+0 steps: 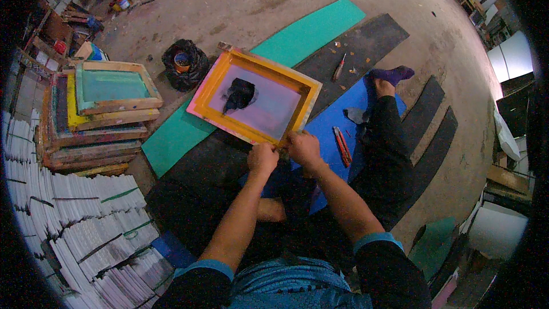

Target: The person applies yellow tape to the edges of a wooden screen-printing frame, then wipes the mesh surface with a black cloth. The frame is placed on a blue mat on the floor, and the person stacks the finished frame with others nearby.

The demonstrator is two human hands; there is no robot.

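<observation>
Blue shirt [286, 277] nearest, hands [264, 159] [303, 149] pinch the yellow frame's [267, 65] near corner, floor [211, 6] spreading beyond.

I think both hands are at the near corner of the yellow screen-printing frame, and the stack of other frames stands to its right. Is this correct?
Not quite: in the head view, the stack of other frames stands to the left of the yellow screen-printing frame. The left hand and right hand are indeed at its near corner.
</observation>
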